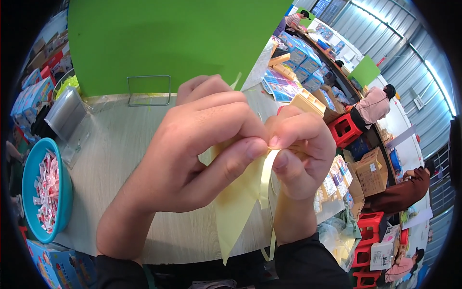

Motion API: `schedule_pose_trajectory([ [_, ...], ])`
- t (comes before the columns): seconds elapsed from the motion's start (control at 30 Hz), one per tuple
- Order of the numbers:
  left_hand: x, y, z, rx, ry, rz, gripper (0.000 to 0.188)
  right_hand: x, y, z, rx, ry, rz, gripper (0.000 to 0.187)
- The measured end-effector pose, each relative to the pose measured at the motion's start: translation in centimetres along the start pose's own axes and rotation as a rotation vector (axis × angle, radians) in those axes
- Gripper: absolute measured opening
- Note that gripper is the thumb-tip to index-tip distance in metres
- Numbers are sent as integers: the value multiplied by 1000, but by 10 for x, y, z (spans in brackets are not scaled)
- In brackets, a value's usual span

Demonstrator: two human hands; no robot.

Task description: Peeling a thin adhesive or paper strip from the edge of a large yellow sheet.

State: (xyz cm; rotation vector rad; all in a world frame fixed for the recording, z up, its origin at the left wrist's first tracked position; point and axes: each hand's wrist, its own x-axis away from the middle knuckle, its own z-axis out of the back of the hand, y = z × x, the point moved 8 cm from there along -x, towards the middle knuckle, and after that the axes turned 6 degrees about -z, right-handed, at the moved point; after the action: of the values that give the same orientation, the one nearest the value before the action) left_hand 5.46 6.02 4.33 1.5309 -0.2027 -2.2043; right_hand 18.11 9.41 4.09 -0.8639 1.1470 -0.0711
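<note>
Both hands are raised over the table, their fingertips meeting in front of me. My left hand (207, 135) is closed, with thumb and forefinger pinching a narrow pale yellow ribbon (265, 180). Close against it, my right hand (304, 149) pinches the same ribbon between thumb and fingers. A loop and a loose end of the ribbon dangle below the fingertips. Behind the hands hangs a pale yellow thin sheet (235, 212), its lower corner coming to a point. The left hand hides its upper part, so I cannot tell whether the ribbon is attached to it.
A turquoise basin (67, 190) with many small red-and-white packets stands at the left of the wooden-look table (115, 144). A green panel (168, 38) rises behind a wire stand (149, 104). Cream trays (308, 102), cartons (371, 171) and red stools (344, 131) are to the right, where several people sit.
</note>
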Motion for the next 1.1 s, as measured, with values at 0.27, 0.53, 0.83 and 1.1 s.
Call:
schedule_pose_trajectory([
  [0.27,2,1,-7,18,-24,25,23,2,-7,1,133,-22,147,18],
  [0.53,1,6,-4,-36,-8,27,19,0,-18,-1,194,-46,164,15],
  [0.83,-11,30,4,-393,-77,-84,12,0,-8,-1,29,-116,-229,10],
  [1.1,-8,25,3,-396,-106,-56,22,3,-6,-1,55,-90,-325,19],
])
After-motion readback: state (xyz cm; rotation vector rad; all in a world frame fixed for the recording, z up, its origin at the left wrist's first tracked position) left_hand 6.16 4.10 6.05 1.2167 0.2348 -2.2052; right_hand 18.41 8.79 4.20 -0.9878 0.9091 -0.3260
